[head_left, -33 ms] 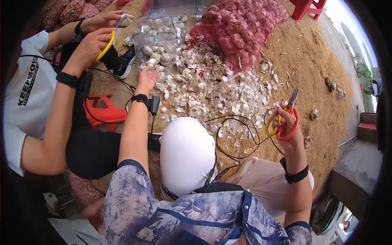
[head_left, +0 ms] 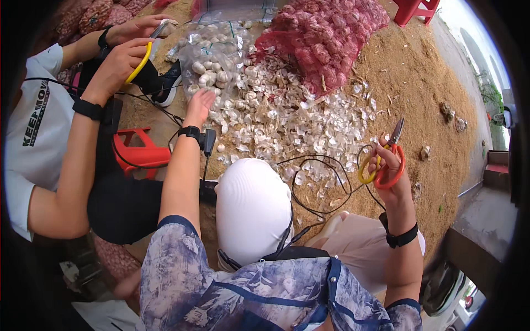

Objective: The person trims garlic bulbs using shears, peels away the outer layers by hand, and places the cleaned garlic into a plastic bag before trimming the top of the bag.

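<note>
My left hand point(head_left: 200, 106) is stretched out, fingers extended and holding nothing, at the near edge of a clear plastic bag point(head_left: 194, 54). White garlic bulbs point(head_left: 211, 76) fill the bag's mouth, just beyond my fingertips. On the right, my right hand point(head_left: 391, 165) grips a pair of scissors point(head_left: 397, 132) with one yellow and one orange-red handle, blades pointing up. Between my hands lies a wide spread of garlic skins and trimmings point(head_left: 309, 129), with some whole bulbs among them.
Behind the skins lies a red mesh sack of garlic point(head_left: 331, 41). At left, a co-worker's hand point(head_left: 122, 66) holds yellow-handled scissors by a bulb. A red stool point(head_left: 142, 151) stands near my left forearm. Black cables point(head_left: 326, 212) loop before my knees. Brown husks point(head_left: 430, 99) cover the ground.
My left hand has barely shifted, and a bulb by its fingertips has moved slightly left. The co-worker's hands and scissors have moved a little left. My right hand looks unchanged.
</note>
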Motion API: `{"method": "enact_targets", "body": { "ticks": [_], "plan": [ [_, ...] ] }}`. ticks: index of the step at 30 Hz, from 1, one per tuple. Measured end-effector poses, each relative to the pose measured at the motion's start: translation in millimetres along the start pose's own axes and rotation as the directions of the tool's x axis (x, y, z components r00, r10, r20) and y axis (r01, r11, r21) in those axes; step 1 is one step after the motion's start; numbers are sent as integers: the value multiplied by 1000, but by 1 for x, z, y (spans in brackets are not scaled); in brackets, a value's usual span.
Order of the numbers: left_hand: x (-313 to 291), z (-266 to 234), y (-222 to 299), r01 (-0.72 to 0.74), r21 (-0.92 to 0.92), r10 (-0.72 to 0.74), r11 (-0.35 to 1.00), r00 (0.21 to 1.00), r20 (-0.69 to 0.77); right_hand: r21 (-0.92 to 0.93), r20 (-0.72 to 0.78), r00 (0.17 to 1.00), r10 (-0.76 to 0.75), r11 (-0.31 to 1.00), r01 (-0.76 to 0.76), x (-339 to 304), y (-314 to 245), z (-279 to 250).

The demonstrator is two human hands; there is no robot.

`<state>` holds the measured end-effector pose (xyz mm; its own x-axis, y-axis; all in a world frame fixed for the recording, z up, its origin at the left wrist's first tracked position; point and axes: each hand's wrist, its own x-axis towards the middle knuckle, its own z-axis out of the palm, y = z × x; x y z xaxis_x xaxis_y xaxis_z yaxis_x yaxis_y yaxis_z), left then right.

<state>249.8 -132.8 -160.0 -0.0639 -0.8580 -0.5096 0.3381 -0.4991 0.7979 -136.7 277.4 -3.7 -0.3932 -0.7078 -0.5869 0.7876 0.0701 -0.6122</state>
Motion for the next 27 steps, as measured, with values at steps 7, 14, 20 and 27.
{"method": "enact_targets", "body": {
  "ticks": [7, 14, 20, 27],
  "plan": [
    [-23, 17, -114, -93, 799, -128, 594, 970, 207, 21, -59, 998, 28, 999, -27, -4, -3, 6],
    [-6, 40, -125, -241, 964, 104, 110, 968, 230, 29, -149, 987, 68, 998, -64, -11, -5, 6],
    [31, 44, -138, -242, 964, 157, 105, 962, 225, 24, -209, 975, 79, 997, -76, -14, -7, 5],
    [-1, 59, -192, -447, 884, -119, -138, 893, 433, 18, -257, 965, 47, 999, -43, -24, -12, -4]
  ]
}}
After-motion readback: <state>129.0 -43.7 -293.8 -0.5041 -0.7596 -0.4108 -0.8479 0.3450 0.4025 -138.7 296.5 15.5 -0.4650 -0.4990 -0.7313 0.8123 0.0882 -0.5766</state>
